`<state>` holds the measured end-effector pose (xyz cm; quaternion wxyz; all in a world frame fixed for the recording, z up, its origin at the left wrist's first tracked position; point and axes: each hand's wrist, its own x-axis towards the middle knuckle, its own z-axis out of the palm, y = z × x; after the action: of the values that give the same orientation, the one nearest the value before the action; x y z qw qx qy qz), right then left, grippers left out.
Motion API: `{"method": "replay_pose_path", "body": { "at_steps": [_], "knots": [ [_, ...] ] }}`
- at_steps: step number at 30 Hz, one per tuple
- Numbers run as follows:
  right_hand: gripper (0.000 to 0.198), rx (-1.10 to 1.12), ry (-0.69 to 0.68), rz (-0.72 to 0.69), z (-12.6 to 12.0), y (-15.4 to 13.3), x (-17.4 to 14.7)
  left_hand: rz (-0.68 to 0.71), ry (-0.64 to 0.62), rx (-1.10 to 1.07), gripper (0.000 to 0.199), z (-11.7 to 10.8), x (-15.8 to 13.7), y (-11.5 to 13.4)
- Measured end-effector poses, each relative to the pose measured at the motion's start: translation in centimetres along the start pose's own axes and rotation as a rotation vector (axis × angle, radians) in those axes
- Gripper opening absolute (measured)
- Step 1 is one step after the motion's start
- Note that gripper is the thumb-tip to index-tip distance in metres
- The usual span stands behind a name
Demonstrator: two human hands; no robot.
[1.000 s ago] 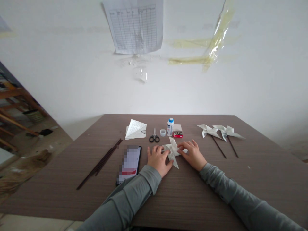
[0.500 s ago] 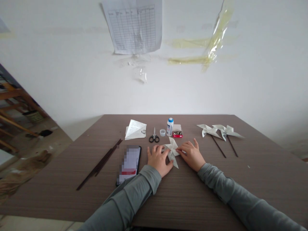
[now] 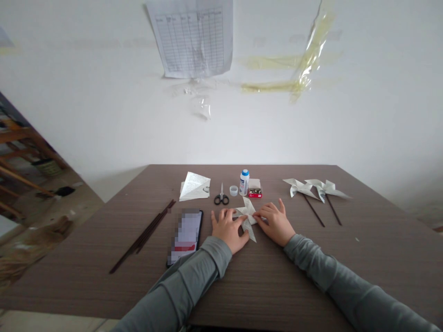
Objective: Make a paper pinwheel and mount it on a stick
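Head view shows the left hand with fingers bowed and spread, their tips resting on a paper pinwheel, while the right hand closes thumb and forefinger in a pinch on its right side, little finger raised. The pinwheel lies flat between both hands, thin, printed and sharply creased, with pointed blades; the left hand covers part of it. Just beyond it stand an open red box of small metallic pieces, a white blue-capped plastic bottle, a translucent cup and scissors. Left of it lie a glossy phone, partly under the left sleeve, slim dark sticks and folded paper sheets. Right of it, two mounted pinwheels overlap on the wood-grained table.
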<state>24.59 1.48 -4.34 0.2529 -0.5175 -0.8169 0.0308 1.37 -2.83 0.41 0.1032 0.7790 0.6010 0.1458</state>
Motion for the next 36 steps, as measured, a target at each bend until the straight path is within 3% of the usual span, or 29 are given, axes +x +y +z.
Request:
{"method": "replay_pose_path", "body": {
  "at_steps": [9,25,32,36],
  "knots": [
    [0.034,-0.022,-0.002,-0.043,0.1,-0.2,-0.1,-0.018,-0.047,0.012,0.056,-0.3,0.1,0.2],
    [0.035,-0.111,-0.028,-0.056,0.4,-0.4,-0.2,0.012,0.027,0.003,0.054,0.1,0.2,-0.2],
    [0.038,-0.012,0.091,-0.086,1.2,0.5,-0.5,0.025,0.036,0.005,0.053,-0.1,0.2,-0.2],
    [0.036,-0.038,0.067,-0.101,1.3,0.4,-0.5,0.015,0.02,0.021,0.053,0.1,0.1,-0.2]
  ]
}}
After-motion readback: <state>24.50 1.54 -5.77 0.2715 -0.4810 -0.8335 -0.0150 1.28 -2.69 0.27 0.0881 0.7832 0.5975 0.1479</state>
